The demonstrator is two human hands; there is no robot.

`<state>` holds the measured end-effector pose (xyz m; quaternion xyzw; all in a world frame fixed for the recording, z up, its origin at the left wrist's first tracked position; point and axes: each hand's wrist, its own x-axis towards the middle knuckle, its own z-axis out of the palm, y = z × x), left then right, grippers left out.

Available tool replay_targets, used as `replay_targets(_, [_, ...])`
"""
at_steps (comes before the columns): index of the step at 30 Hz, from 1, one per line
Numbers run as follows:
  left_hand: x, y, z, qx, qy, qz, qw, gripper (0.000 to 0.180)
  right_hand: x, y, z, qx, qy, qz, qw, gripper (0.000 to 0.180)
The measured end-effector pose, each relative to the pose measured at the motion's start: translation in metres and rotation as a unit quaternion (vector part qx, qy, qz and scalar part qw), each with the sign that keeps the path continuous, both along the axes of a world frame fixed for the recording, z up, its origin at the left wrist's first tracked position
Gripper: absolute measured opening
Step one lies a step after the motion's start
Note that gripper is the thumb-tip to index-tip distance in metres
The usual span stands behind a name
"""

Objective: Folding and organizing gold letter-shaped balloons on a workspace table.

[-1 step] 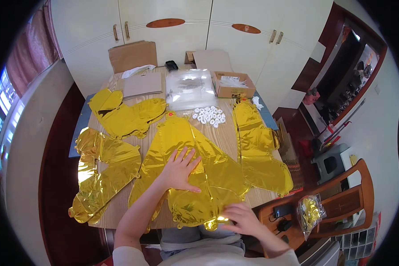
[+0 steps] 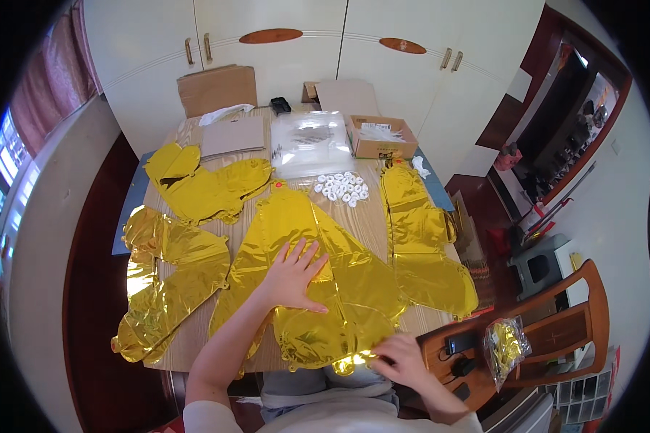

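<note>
A large flat gold foil balloon (image 2: 318, 216) lies in the middle of the table, its near end at the table's front edge. My left hand (image 2: 295, 278) presses flat on its middle with the fingers spread. At the balloon's lower right edge, my right hand (image 2: 403, 361) has its fingers curled in, seemingly pinching the foil; the fingertips are partly hidden. Creased gold foil balloons flank it: one at the upper left (image 2: 202, 187), one at the lower left (image 2: 170, 267) and one on the right (image 2: 419, 238).
Several small white rings (image 2: 341, 189) lie beyond the middle balloon. Behind them are clear plastic bags (image 2: 310, 141), a cardboard sheet (image 2: 232, 137) and an open box (image 2: 386, 148) of white strips. On the right, a wooden chair (image 2: 592, 317) holds a bagged gold item (image 2: 505, 343).
My right hand has shifted slightly right and its fingers have curled in from a more stretched pose. My left hand stays in place on the foil.
</note>
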<state>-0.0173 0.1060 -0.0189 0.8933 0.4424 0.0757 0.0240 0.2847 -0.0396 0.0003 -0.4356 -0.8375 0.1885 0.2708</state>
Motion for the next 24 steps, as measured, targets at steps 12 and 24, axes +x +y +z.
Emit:
replay_targets(12, [-0.001, 0.001, -0.003, 0.001, 0.007, 0.005, 1.000, 0.117, -0.023, -0.029, -0.041, -0.245, 0.271, -0.204, 0.909, 0.010])
replay_targets(24, [0.000, 0.001, -0.003, 0.000, 0.002, 0.006, 1.000, 0.115, -0.056, -0.004, -0.019, 0.039, -0.008, 0.162, 0.986, 0.023])
